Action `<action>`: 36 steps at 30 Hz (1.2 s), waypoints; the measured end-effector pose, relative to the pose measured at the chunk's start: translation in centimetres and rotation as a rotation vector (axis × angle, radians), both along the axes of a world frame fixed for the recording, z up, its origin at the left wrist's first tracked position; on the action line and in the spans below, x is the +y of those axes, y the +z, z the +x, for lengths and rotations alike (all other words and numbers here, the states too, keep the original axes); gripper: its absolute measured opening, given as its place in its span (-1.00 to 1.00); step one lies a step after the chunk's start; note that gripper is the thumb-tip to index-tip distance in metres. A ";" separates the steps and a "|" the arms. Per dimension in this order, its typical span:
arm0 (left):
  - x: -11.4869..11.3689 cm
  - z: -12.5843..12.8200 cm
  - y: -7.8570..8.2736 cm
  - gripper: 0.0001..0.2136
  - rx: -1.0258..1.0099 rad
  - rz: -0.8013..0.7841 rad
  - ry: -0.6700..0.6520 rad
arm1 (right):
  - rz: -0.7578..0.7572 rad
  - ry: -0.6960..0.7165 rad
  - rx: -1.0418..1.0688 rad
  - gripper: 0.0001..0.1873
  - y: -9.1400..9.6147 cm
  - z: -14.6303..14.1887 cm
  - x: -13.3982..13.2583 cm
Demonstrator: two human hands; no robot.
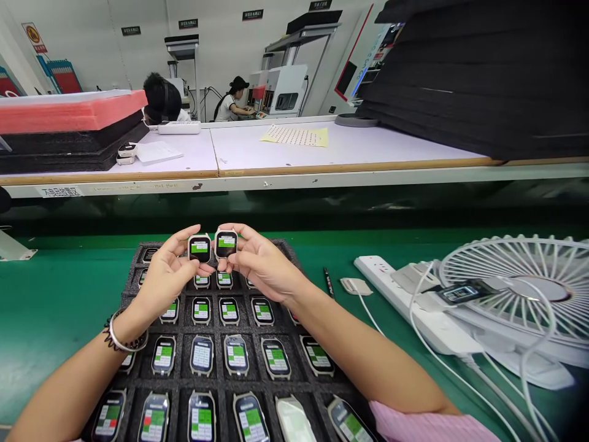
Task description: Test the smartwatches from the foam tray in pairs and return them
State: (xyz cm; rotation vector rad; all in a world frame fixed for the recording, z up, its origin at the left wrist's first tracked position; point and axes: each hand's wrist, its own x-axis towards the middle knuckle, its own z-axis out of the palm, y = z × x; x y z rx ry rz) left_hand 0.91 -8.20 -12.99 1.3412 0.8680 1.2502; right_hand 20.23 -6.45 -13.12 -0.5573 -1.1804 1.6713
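Observation:
Between the fingers and thumb of my left hand [168, 270] is a smartwatch without a strap [199, 248], its screen lit with green and white blocks. My right hand [260, 261] pinches a second strapless smartwatch [226, 244] with a similar lit screen. Both watches are held side by side, upright, above the far rows of a black foam tray [178, 356]. In the tray's compartments lie several more watches [201, 355], most with green and white screens. Red blocks show on a couple of screens in the near row. One piece [294, 418] there looks plain white.
A white power strip [381, 270], cables, a white fan [519, 294] and a black pen [328, 282] lie to the right on the green table. Behind runs a raised shelf [239, 153] with foam stacks [73, 123] and a yellow sheet [294, 135]. Two people sit beyond it.

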 end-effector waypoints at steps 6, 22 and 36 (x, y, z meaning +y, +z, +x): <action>-0.4 0.3 0.4 -0.53 -0.025 -0.074 -0.003 | -0.011 -0.028 -0.018 -0.56 -0.4 -0.1 0.3; -0.4 0.4 0.6 -0.49 -0.003 -0.107 0.016 | -0.016 -0.056 -0.042 -0.53 -0.5 -0.1 0.3; 1.5 -0.5 2.1 -0.48 -0.179 -0.179 -0.018 | -0.060 0.005 -0.015 -0.74 1.4 0.5 2.4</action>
